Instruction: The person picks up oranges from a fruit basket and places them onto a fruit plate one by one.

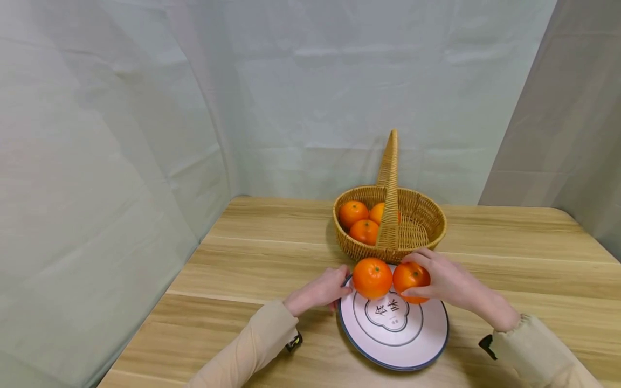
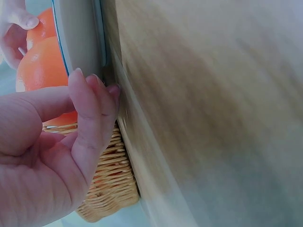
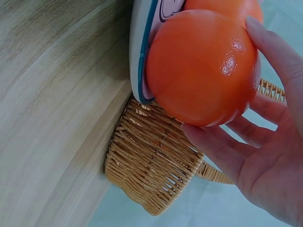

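Note:
A white plate (image 1: 417, 345) with a blue rim and dark printed characters lies on the wooden table. My left hand (image 1: 322, 289) holds its left edge, fingertips right at the rim in the left wrist view (image 2: 97, 109) of the fingers. On the plate's far part sits one orange (image 1: 372, 278). Beside it, toward the right, is a second orange (image 1: 411, 277), which my right hand (image 1: 451, 281) grips between thumb and fingers. The right wrist view shows this orange (image 3: 201, 68) large, against the plate's inner rim.
Just behind the plate stands a wicker basket (image 1: 356, 249) with a tall arched handle (image 1: 392, 178). Three oranges (image 1: 353, 214) lie in its left half. Pale grey cloth (image 1: 310, 97) hangs behind the table and along its left side.

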{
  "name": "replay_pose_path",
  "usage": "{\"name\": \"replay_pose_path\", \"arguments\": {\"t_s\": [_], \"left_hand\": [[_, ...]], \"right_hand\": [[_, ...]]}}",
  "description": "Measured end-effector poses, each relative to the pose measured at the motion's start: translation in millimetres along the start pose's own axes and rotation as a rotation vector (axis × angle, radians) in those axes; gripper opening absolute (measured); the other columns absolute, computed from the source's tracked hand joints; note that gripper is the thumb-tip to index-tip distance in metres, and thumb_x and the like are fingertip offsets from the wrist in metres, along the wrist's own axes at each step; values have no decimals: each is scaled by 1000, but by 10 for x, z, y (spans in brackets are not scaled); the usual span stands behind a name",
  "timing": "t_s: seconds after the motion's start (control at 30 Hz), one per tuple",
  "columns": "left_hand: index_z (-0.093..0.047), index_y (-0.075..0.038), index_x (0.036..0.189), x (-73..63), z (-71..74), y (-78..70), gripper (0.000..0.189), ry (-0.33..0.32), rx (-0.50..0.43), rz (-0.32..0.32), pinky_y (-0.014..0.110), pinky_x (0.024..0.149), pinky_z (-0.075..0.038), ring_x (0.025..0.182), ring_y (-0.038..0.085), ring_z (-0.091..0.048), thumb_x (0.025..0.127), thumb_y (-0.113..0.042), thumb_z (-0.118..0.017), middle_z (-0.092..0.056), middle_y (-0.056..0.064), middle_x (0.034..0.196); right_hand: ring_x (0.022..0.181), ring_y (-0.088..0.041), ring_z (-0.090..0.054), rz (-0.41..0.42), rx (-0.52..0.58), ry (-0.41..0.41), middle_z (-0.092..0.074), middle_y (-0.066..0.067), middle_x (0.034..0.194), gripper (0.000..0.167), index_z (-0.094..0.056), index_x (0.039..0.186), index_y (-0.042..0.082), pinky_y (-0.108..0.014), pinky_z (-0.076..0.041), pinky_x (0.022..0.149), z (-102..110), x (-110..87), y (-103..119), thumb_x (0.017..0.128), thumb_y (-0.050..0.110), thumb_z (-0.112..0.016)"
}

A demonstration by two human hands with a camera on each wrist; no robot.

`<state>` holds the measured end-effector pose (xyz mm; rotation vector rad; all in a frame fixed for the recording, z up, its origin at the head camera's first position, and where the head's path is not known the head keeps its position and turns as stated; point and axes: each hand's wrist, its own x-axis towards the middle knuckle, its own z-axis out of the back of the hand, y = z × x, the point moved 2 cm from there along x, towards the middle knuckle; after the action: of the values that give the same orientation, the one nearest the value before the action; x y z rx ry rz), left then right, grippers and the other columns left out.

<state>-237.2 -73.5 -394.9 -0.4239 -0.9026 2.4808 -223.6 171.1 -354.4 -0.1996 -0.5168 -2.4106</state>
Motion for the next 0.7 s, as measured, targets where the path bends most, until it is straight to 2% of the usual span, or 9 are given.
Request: {"name": "replay_pose_path", "arguments": {"t_s": [0.7], "left_hand": [[-44,-2,98,-5,6,-20,16,0,5,11,27,38,-47,39,17,-52,89,-4,-56,-48,6,65]], "right_hand": [[85,-21,-53,13,-88,-15,-54,-4,106,55,-60,106,11,-37,-48,64,-36,14,50,64,42,-79]]}}
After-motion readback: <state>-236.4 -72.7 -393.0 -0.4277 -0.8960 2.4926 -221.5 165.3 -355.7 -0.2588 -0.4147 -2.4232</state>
